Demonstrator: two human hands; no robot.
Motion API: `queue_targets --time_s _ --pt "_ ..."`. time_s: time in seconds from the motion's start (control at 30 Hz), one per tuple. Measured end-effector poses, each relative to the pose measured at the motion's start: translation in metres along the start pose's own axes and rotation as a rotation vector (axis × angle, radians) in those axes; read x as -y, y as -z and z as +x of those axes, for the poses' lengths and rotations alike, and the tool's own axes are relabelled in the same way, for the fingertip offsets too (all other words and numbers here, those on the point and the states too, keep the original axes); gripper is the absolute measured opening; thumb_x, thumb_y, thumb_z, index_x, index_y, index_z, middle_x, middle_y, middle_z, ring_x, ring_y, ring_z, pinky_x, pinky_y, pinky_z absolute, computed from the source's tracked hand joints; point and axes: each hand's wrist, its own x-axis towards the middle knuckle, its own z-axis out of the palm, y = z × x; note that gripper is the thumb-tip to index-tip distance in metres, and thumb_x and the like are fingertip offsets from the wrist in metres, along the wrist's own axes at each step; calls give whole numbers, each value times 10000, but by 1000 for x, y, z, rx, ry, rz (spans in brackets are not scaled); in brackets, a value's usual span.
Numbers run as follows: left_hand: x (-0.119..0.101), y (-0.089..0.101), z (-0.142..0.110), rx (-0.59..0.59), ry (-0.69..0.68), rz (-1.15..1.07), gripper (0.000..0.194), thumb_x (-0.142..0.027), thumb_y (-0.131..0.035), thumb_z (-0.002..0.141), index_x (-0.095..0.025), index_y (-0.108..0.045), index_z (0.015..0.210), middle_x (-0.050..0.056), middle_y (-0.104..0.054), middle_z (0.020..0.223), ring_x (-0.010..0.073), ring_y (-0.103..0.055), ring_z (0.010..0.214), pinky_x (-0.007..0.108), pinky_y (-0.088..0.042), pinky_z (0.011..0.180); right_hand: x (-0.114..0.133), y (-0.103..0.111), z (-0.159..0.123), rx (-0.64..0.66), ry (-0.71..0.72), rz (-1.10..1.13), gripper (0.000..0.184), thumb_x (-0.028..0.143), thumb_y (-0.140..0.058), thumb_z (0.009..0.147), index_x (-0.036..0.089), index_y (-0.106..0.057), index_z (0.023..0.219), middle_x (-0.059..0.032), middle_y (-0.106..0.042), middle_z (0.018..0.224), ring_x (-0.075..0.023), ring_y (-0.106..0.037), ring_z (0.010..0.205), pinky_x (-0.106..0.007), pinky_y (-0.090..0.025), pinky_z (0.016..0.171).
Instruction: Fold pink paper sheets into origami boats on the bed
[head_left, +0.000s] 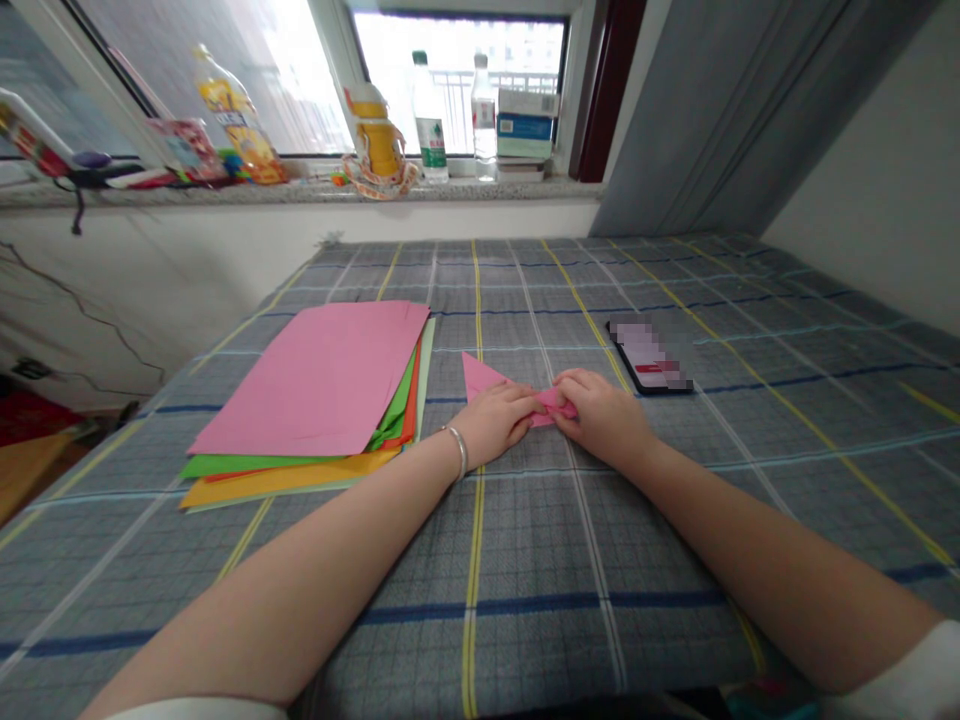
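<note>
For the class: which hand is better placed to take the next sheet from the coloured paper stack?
Left, probably. The left hand is on the folded pink paper right beside the stack of coloured paper, while the right hand rests on the paper's far end, farther from the stack, nearer the phone.

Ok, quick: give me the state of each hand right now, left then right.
Left hand: closed, fingers pressing on the pink paper.
Right hand: closed, fingers pressing on the same paper from the other side.

A folded, roughly triangular pink paper (480, 380) lies flat.
</note>
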Motion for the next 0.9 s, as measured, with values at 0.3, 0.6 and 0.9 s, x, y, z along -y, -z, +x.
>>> queue_targets --time_s 0.3,0.6,0.9 --pt "2 -3 -1 -32 -71 15 288 -156 -449 924 -168 -622 1154 105 -598 1247 221 -533 1156 417 -422 1019 1 -2 -1 -33 -121 63 270 260 -550 841 204 -498 1100 -32 -643 987 -190 -619 864 -284 -385 631" --pt "-2 0 0 13 -89 104 350 -170 -440 915 -163 -576 1237 135 -574 1234 245 -515 1163 454 -420 1007 -1 0 -2 29 -137 131 181 188 -532 789 228 -524 965 2 -640 884 -160 -593 743 -265 -316 564" --pt "0 3 -1 69 -55 6 309 -141 -435 914 -196 -595 1172 111 -549 1337 251 -476 1258 519 -360 1049 -20 -2 -1 151 -21 344 135 174 -572 732 216 -511 845 -9 -608 802 -153 -550 708 -263 -396 641"
